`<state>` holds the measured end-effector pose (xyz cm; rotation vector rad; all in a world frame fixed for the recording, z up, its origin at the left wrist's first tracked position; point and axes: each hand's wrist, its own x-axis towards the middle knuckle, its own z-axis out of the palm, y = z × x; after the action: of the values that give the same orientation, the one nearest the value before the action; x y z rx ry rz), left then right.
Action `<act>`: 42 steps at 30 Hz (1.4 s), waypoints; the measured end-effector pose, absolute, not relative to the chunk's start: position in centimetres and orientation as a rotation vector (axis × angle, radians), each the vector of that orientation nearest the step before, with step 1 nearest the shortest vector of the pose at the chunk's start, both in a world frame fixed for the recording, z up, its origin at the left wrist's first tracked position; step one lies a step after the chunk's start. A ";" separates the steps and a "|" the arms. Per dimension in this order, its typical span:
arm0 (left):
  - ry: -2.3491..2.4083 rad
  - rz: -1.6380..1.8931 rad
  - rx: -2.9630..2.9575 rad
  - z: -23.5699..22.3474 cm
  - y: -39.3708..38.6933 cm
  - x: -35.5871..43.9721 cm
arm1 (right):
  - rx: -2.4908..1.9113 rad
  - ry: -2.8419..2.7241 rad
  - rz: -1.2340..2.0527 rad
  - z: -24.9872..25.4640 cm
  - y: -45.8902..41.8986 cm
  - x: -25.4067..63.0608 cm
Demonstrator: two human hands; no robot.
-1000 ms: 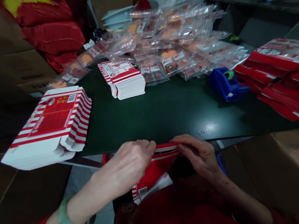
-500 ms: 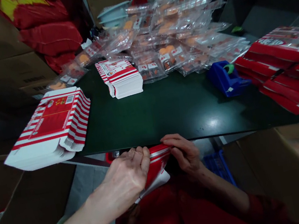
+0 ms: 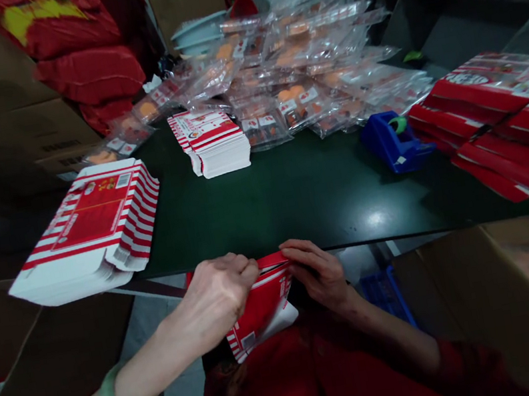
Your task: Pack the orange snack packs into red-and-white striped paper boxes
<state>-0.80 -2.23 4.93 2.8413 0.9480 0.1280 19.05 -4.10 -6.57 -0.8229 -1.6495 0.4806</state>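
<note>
A red and white cardboard box [image 3: 266, 299] is held tilted at the table's front edge, in front of my body. My left hand [image 3: 228, 282] is closed on its upper left edge, the fingers curled over the top. On the upper right corner, my right hand [image 3: 318, 271] grips the same box, fingers laid along the edge and the thumb hidden. A narrow dark gap shows along the box's top edge between the hands. One white flap [image 3: 282, 318] sticks out at its lower right.
On the green table [image 3: 295, 199] lie a stack of flat striped cartons [image 3: 90, 220], a pile of printed cards [image 3: 214, 142], bagged toy sets [image 3: 303, 97], a blue tape dispenser [image 3: 394, 142] and red boxes [image 3: 509, 116]. An open cardboard box [image 3: 488, 295] stands at right.
My left hand has shifted left and slightly up along the box. More of the box's printed red face and its striped lower end now shows. The right hand stays at its corner.
</note>
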 end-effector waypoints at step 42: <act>0.725 0.827 2.224 3.1 -0.3 -6.1 | -1.105 -1.500 0.524 -7.4 -5.4 18.0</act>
<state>-6.08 -0.30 3.09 2.2243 0.7245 0.8270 17.95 -5.42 -7.39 -1.1047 -1.4997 0.5238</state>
